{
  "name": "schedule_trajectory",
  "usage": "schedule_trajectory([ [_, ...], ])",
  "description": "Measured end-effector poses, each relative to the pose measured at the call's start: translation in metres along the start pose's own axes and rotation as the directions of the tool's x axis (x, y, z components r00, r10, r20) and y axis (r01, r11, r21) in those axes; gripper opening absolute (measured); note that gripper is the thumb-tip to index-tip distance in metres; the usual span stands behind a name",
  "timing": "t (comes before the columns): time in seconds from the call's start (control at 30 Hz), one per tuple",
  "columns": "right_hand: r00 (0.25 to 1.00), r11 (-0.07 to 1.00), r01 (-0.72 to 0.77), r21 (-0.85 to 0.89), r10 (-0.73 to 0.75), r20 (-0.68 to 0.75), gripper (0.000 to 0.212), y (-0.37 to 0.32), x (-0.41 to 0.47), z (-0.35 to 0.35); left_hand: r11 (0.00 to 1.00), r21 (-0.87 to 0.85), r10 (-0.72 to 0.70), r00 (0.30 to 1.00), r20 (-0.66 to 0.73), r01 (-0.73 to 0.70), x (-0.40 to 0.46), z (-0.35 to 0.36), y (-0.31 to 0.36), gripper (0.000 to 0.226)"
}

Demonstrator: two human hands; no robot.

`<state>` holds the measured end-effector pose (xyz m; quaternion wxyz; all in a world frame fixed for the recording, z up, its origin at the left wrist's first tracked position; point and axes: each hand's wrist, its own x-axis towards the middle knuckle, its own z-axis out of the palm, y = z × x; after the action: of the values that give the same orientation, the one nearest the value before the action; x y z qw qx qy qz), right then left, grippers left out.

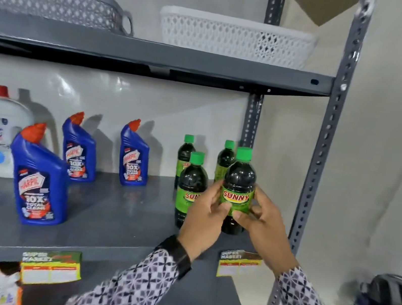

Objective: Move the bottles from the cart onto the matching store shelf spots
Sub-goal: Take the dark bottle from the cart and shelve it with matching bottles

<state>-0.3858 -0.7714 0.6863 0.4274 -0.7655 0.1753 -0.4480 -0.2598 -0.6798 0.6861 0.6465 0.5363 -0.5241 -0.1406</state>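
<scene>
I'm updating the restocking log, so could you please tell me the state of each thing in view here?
Held Sunny bottle: upright, capped, gripped by both hands.
Left hand: closed on the bottle.
Right hand: closed on the bottle.
Three shelved Sunny bottles: upright, capped.
Three blue cleaner bottles: upright, capped.
White bottle: upright, red cap on.
White basket: upright on the upper shelf; contents hidden.

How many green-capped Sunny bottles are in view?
4: one held in both hands, one front-left of it, two behind near the wall. More could be hidden behind these.
</scene>
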Motion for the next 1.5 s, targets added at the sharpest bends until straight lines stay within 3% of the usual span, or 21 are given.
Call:
schedule_trajectory([
  [0.43, 0.994, 0.994, -0.095, -0.057, 0.098, 0.053, 0.073, 0.065, 0.039, -0.019, 0.987, 0.008, -0.159, 0.987, -0.011, 0.159, 0.044, 0.041, -0.051, 0.058],
  [0.73, 0.994, 0.99, -0.101, -0.1, 0.103, 0.019, 0.075, 0.062, 0.034, -0.015, 0.967, 0.125, -0.22, 0.975, -0.026, 0.222, 0.042, 0.041, -0.054, 0.056],
  [0.8, 0.992, 0.99, -0.117, -0.081, 0.112, -0.059, 0.08, 0.057, 0.023, -0.01, 0.952, 0.143, -0.267, 0.963, -0.038, 0.269, 0.033, 0.038, -0.052, 0.059],
  [0.87, 0.954, 0.983, -0.165, -0.085, 0.138, -0.266, 0.08, 0.05, 0.004, -0.001, 0.942, 0.144, -0.301, 0.953, -0.046, 0.304, 0.018, 0.03, -0.05, 0.064],
  [0.93, 0.9, 0.984, -0.119, -0.129, 0.053, -0.432, 0.06, 0.044, -0.019, 0.013, 0.953, 0.055, -0.296, 0.955, -0.017, 0.297, -0.007, 0.013, -0.042, 0.062],
  [1.0, 0.899, 0.992, -0.019, -0.129, -0.04, -0.437, 0.044, 0.034, -0.043, 0.038, 0.968, -0.048, -0.249, 0.968, -0.026, 0.248, -0.04, -0.018, -0.031, 0.053],
  [1.13, 0.981, 0.993, 0.099, -0.066, -0.108, -0.16, 0.044, 0.005, -0.08, 0.125, 0.978, -0.121, -0.194, 0.951, -0.242, 0.169, -0.117, -0.118, -0.019, 0.026],
  [1.27, 0.96, 0.984, 0.177, 0.024, -0.178, 0.217, 0.035, -0.027, -0.116, 0.256, 0.967, -0.128, -0.254, 0.824, -0.506, 0.219, -0.213, -0.247, -0.03, 0.027],
  [1.37, 0.858, 0.984, 0.149, 0.095, -0.176, 0.483, 0.029, -0.044, -0.15, 0.379, 0.946, -0.142, -0.299, 0.618, -0.727, 0.29, -0.305, -0.346, -0.044, 0.029],
  [1.5, 0.602, 0.988, 0.071, 0.134, -0.15, 0.784, 0.031, -0.06, -0.222, 0.534, 0.883, -0.204, -0.36, 0.332, -0.872, 0.422, -0.445, -0.45, -0.063, 0.028],
])
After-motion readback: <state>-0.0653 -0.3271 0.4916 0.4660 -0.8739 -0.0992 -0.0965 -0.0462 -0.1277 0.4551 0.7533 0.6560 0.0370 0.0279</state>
